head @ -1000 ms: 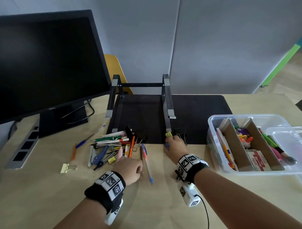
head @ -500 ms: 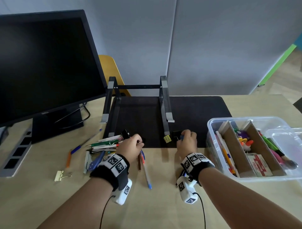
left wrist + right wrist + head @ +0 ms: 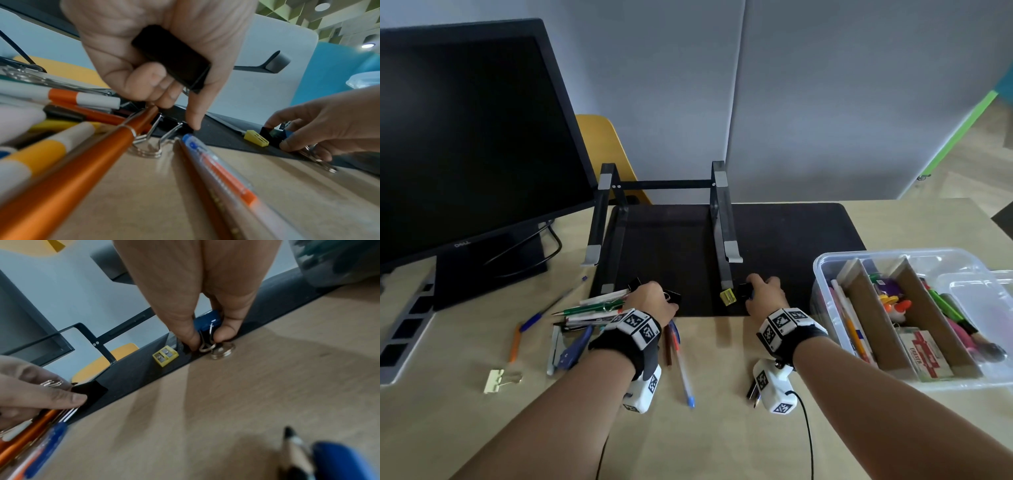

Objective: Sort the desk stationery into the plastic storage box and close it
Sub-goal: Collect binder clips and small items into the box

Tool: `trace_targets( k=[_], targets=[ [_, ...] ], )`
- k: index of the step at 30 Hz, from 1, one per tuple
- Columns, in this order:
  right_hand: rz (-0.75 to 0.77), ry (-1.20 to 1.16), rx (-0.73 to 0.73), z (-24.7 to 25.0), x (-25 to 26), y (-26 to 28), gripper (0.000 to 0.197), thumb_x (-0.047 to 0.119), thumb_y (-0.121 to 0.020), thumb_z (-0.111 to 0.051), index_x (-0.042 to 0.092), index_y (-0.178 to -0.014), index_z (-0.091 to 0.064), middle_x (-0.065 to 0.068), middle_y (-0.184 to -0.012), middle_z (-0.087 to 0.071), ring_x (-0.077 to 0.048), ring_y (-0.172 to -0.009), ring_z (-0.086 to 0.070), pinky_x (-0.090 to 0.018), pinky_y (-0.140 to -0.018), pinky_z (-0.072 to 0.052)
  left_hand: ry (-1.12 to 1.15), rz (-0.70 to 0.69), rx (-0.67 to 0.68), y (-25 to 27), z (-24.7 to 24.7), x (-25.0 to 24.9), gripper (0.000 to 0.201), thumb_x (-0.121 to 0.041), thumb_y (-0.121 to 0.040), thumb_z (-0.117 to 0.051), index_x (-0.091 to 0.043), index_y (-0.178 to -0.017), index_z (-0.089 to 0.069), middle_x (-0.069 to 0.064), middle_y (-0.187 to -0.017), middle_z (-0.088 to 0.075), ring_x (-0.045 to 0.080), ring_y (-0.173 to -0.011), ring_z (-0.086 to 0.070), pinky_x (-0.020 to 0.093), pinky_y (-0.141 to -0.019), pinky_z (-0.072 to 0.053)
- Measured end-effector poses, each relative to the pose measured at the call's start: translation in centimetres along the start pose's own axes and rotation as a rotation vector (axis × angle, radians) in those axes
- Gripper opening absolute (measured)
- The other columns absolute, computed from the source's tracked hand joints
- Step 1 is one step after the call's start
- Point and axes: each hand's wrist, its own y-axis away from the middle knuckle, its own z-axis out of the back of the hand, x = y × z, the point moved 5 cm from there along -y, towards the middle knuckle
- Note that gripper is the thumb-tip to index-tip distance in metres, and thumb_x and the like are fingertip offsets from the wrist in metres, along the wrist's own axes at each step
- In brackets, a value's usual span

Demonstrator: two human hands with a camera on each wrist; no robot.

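Pinching from both sides, the fingers (image 3: pixel 192 337) of the right hand (image 3: pixel 765 298) clamp a small cluster of binder clips (image 3: pixel 207 328), one blue and one black, at the front edge of the black desk mat (image 3: pixel 791 240); the wire handles stick out below the fingertips, probably because the clips are being gathered by their bodies so several come up at once. A yellow sharpener (image 3: pixel 165 357) lies just beside them, untouched.

The left hand (image 3: pixel 654 301) has its fingers curled around a black binder clip (image 3: pixel 171 56) tucked in the palm, while one finger reaches down to another clip (image 3: pixel 152 141) whose wire loops rest on the table (image 3: pixel 722 428). Holding one in reserve looks like a way to collect a second before making the trip.

Pens and markers (image 3: pixel 592 315) lie heaped left of that hand, with a blue-capped pen (image 3: pixel 683 373) nearer the body.

Well to the right stands the plastic storage box (image 3: pixel 822 274), open, its cardboard dividers (image 3: pixel 873 329) already separating pens, an eraser packet and small items. Its lid (image 3: pixel 983 291) rests across the far right corner.
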Motion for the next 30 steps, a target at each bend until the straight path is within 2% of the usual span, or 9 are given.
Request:
trace_targets(
  k=[3, 5, 9, 11, 14, 19, 21, 24, 30],
  targets=[
    [-0.025, -0.011, 0.0, 0.2, -0.2, 0.2, 0.037, 0.012, -0.087, -0.053, 0.02, -0.123, -0.045, -0.014, -0.123, -0.034, -0.033, -0.1, -0.053, -0.037, -0.083, -0.051, 0.033, 0.01, -0.015, -0.1, 0.0, 0.1, 0.039, -0.036, -0.083, -0.067, -0.008, -0.104, -0.051, 0.009, -0.098, -0.066, 0.029, -0.095, -0.064, 0.033, -0.074, -0.049],
    [-0.036, -0.019, 0.003, 0.3, -0.2, 0.5, 0.037, 0.013, -0.087, -0.054, 0.019, -0.122, -0.044, -0.014, -0.122, -0.035, -0.033, -0.097, -0.054, -0.035, -0.081, -0.052, 0.044, 0.0, -0.036, -0.1, 0.1, 0.1, 0.039, -0.035, -0.085, -0.064, -0.008, -0.108, -0.048, 0.009, -0.099, -0.065, 0.029, -0.096, -0.063, 0.035, -0.073, -0.048],
    [-0.07, -0.023, 0.005, 0.4, 0.0, 1.0, 0.038, 0.011, -0.088, -0.048, 0.015, -0.125, -0.042, -0.017, -0.122, -0.038, -0.034, -0.1, -0.054, -0.039, -0.085, -0.051, 0.12, -0.035, -0.069, -0.2, 0.5, 0.2, 0.022, -0.031, -0.09, -0.058, -0.011, -0.099, -0.057, 0.009, -0.099, -0.066, 0.029, -0.093, -0.062, 0.034, -0.074, -0.048],
    [-0.087, -0.028, -0.01, 0.6, 0.2, 1.5, 0.038, 0.009, -0.088, -0.046, 0.012, -0.126, -0.041, -0.018, -0.123, -0.039, -0.035, -0.102, -0.053, -0.039, -0.087, -0.049, 0.139, -0.057, -0.092, 0.0, 0.8, 0.0, 0.019, -0.03, -0.091, -0.056, -0.012, -0.094, -0.058, 0.011, -0.103, -0.061, 0.031, -0.091, -0.061, 0.035, -0.075, -0.047],
    [-0.094, -0.039, -0.05, 1.3, 0.6, 2.3, 0.035, 0.007, -0.09, -0.044, 0.007, -0.125, -0.039, -0.02, -0.124, -0.042, -0.035, -0.105, -0.053, -0.039, -0.086, -0.047, 0.139, -0.079, -0.092, 0.5, 1.4, -0.6, 0.019, -0.031, -0.094, -0.052, -0.013, -0.098, -0.056, 0.011, -0.107, -0.052, 0.033, -0.092, -0.059, 0.037, -0.079, -0.047],
    [-0.044, -0.077, -0.05, 3.7, 1.8, 4.3, 0.032, 0.003, -0.091, -0.038, 0.004, -0.123, -0.037, -0.021, -0.126, -0.043, -0.037, -0.112, -0.05, -0.04, -0.09, -0.042, 0.153, -0.133, -0.097, 2.2, 2.9, -2.5, 0.013, -0.033, -0.095, -0.047, -0.021, -0.091, -0.047, 0.004, -0.099, -0.06, 0.031, -0.094, -0.059, 0.042, -0.086, -0.048],
    [0.003, -0.092, -0.055, 5.1, 2.2, 5.4, 0.032, 0.001, -0.09, -0.036, 0.004, -0.123, -0.037, -0.022, -0.125, -0.046, -0.038, -0.112, -0.051, -0.038, -0.087, -0.042, 0.162, -0.16, -0.101, 3.4, 3.6, -3.7, 0.015, -0.032, -0.096, -0.046, -0.018, -0.099, -0.05, 0.004, -0.098, -0.061, 0.03, -0.095, -0.059, 0.039, -0.084, -0.048],
    [0.091, -0.114, -0.07, 7.5, 2.2, 7.1, 0.028, 0.001, -0.092, -0.034, 0.002, -0.12, -0.038, -0.022, -0.119, -0.055, -0.037, -0.107, -0.054, -0.032, -0.075, -0.038, 0.202, -0.213, -0.127, 5.4, 4.7, -5.8, 0.018, -0.031, -0.097, -0.046, -0.016, -0.104, -0.052, 0.005, -0.099, -0.06, 0.029, -0.094, -0.059, 0.036, -0.079, -0.047],
    [0.193, -0.097, -0.172, 13.4, -0.2, 10.3, 0.022, 0.018, -0.098, -0.041, 0.005, -0.114, -0.048, -0.015, -0.104, -0.064, -0.032, -0.097, -0.061, -0.031, -0.071, -0.043, 0.283, -0.309, -0.163, 8.8, 6.1, -9.9, 0.016, -0.031, -0.097, -0.046, -0.018, -0.103, -0.051, 0.004, -0.092, -0.061, 0.026, -0.084, -0.059, 0.034, -0.068, -0.045]
  ],
)
